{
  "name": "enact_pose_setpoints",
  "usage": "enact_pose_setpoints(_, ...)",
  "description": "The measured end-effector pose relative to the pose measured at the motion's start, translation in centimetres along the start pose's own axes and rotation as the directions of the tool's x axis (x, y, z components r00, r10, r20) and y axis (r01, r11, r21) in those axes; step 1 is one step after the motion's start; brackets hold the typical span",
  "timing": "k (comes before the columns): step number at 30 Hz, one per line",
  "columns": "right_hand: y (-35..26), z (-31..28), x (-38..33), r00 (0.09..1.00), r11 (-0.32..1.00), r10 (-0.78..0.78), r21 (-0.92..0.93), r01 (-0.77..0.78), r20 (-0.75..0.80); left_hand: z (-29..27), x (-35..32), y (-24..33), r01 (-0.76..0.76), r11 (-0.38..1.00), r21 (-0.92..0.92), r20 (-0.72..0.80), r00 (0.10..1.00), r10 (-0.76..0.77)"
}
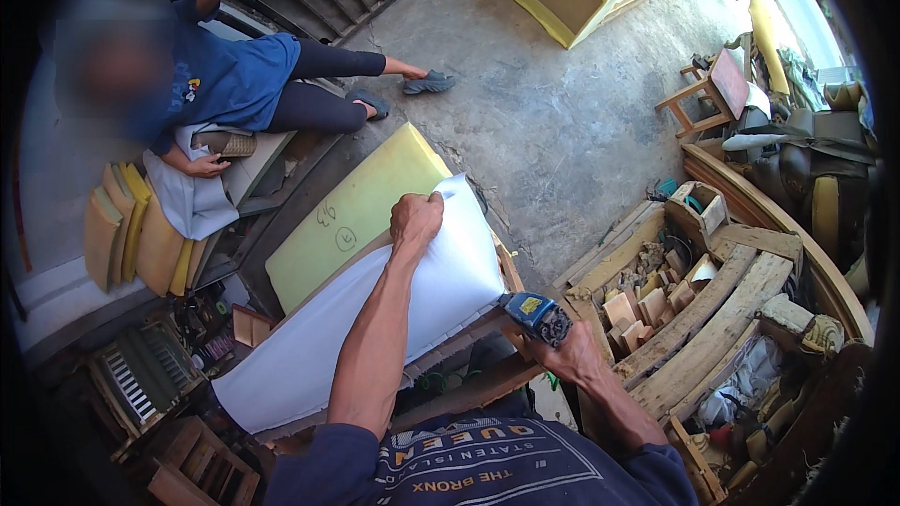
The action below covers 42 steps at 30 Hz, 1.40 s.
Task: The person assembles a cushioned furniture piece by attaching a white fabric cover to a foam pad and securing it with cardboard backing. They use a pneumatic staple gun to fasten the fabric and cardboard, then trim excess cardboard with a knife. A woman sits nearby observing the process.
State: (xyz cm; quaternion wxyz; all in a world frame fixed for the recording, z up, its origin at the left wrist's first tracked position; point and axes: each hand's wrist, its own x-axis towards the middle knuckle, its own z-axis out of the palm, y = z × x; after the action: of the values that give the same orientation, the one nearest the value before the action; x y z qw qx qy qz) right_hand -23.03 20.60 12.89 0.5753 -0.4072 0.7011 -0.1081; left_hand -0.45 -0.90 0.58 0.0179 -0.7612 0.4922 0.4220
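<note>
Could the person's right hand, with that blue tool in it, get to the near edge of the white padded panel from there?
Probably yes. The right hand holds the blue power tool right beside the white padded panel's near corner, with nothing between them.

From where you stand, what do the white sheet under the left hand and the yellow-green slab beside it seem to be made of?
White sheet: probably matte fabric or lining; it drapes smoothly over the frame edge. Yellow-green slab: likely upholstery foam; thick, dull, with soft rounded edges.
</note>
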Motion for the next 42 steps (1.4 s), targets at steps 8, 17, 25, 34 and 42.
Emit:
enact_pose_setpoints(8,-1.3,1.0,-0.5,0.993,0.997,-0.059,-0.064,0.053,-0.099,-0.4,-0.1,0.5,0.061,0.997,0.042,0.083,0.994,-0.064)
enact_pose_setpoints(17,-0.6,4.5,-1.5,0.983,0.977,-0.028,-0.211,-0.012,-0.184,-0.3,0.0,0.8,0.056,0.997,0.055,0.111,0.992,-0.062)
enact_pose_setpoints(25,-0.9,4.8,-1.5,0.976,0.956,0.026,-0.280,-0.088,-0.218,-0.2,-0.1,0.9,0.041,0.998,0.050,0.065,0.997,-0.044)
enact_pose_setpoints(34,-0.4,-3.8,1.7,0.981,0.913,0.179,0.358,-0.195,0.076,-0.4,-0.9,0.7,-0.028,0.995,0.096,-0.021,0.999,0.030)
enact_pose_setpoints(42,3.7,-6.0,7.3,0.898,0.800,0.179,0.472,-0.370,0.401,0.3,-0.3,0.4,-0.042,0.984,0.172,-0.093,0.994,0.059)
